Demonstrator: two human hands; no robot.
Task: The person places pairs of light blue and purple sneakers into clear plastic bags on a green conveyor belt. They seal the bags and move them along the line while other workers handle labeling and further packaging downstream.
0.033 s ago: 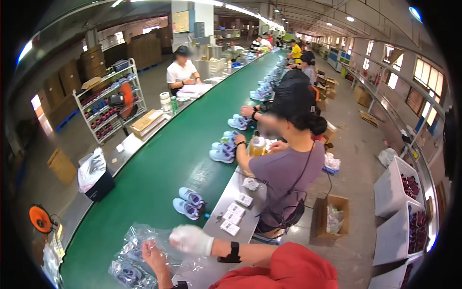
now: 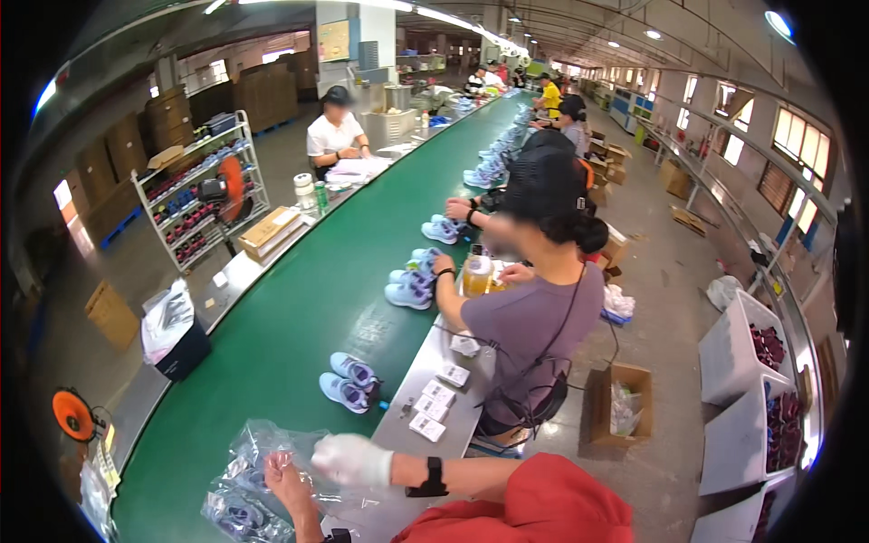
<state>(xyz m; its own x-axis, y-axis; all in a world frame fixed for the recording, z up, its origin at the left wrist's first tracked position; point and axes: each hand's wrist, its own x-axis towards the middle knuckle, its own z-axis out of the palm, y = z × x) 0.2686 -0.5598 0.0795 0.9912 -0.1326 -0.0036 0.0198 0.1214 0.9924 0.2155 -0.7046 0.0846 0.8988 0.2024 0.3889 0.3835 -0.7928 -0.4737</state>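
A long green conveyor belt (image 2: 299, 308) curves through a shoe factory, pairs of lilac trainers (image 2: 351, 380) spaced along it and co-workers seated down its right edge. At the near end the wearer's gloved right hand (image 2: 353, 460) closes on a clear plastic bag (image 2: 258, 471) lying on the belt, while the bare left hand (image 2: 288, 484) presses open-fingered on the same bag; nothing about the grip or the bag's place differs from an instant earlier, so bagging is mid-step
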